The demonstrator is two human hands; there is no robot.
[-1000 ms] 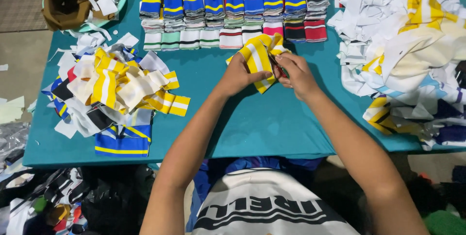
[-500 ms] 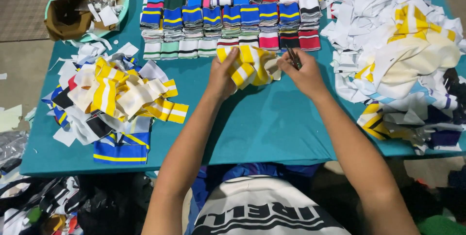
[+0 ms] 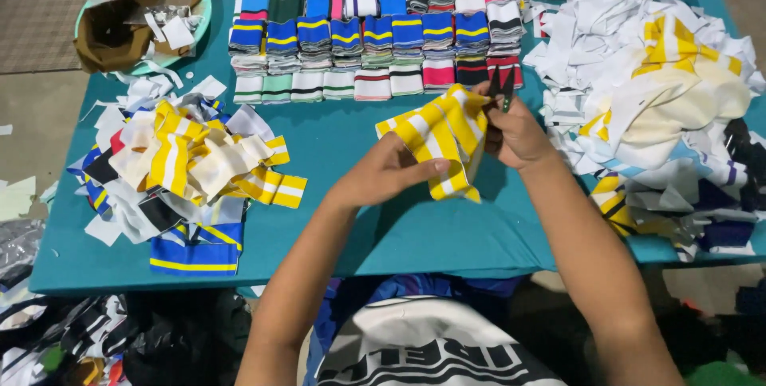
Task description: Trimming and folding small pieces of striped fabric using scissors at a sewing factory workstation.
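Overhead, teal table (image 3: 383,234) on bare floor (image 3: 32,127), left fingers (image 3: 419,169) pinching yellow-striped cloth (image 3: 439,127), right fingers (image 3: 499,111) around snips (image 3: 500,84).

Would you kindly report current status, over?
Left hand grips yellow-striped cloth. Right hand holds dark snips at its top edge. Nothing in the way.

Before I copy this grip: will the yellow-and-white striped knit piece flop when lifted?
Likely floppy: the striped knit piece folds and droops between the left hand and right hand. Probably light, since fingers alone hold it up. Unlikely to slip.
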